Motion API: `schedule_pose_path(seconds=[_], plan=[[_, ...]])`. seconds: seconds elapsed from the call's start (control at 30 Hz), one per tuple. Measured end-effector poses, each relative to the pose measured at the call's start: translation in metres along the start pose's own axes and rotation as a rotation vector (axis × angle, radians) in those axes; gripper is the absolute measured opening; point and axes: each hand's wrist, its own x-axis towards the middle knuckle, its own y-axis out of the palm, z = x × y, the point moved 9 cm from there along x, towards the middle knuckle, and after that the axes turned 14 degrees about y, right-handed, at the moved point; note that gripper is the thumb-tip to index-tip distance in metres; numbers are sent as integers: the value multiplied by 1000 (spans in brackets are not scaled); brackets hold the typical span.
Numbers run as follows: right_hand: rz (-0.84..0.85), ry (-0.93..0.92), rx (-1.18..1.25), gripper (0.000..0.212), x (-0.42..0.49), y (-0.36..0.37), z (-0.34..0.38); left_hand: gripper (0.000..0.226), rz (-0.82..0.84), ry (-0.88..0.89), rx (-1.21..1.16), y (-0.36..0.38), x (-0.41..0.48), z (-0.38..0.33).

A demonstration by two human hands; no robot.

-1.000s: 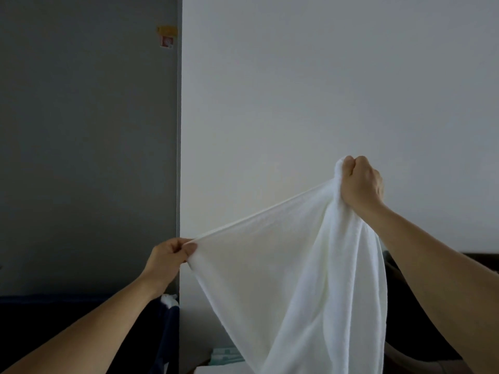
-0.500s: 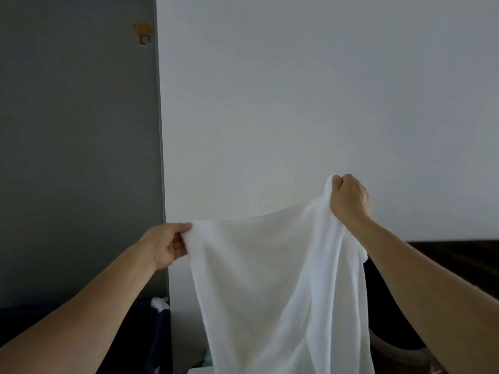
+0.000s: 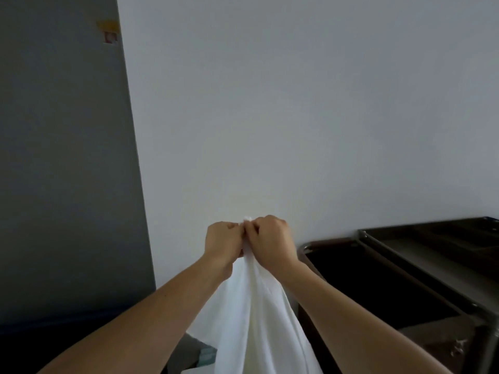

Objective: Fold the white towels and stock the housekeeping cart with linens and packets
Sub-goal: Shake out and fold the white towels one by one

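White wall (image 3: pixel 297 103) beside grey panel (image 3: pixel 62 157) bearing small yellow sticker (image 3: pixel 109 25)

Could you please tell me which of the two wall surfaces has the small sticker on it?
The dark grey panel on the left; the sticker sits near its upper right edge, while the white wall is bare.

Both hands pinch a white towel's top together, held up before a wall.
Left hand (image 3: pixel 222 242) and right hand (image 3: pixel 270 238) touch, towel (image 3: pixel 259 314) hanging between the forearms; dark cart (image 3: pixel 421 268) lies right.
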Motion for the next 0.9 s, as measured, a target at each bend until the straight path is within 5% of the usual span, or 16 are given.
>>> schedule_pose_path(seconds=[0.13,0.3,0.4,0.53,0.6,0.7,0.8,0.9], plan=[[90,-133,-136,45,-14,14,8,28,6,16,-30,-6,-8,-2],[279,-114,-13,30,-21,30,6,12,-16,-19,-102,-14,-19,-7],[496,45,350,27,-23,33,-1,25,83,86,-47,-18,-22,-14],[734,195,863,33,-25,26,-10,14,140,118,-93,-26,-21,-16],[659,141,792,29,-18,14,-12,14,161,128,-91,-25,-19,-22],[325,-44,479,40,12,-27,-10,16,215,217,-94,-19,-7,-57],[467,-73,500,80,33,-43,0,21,343,354,-129,-4,21,-118],[550,-28,619,85,51,-56,13,13,477,421,-146,17,49,-173]])
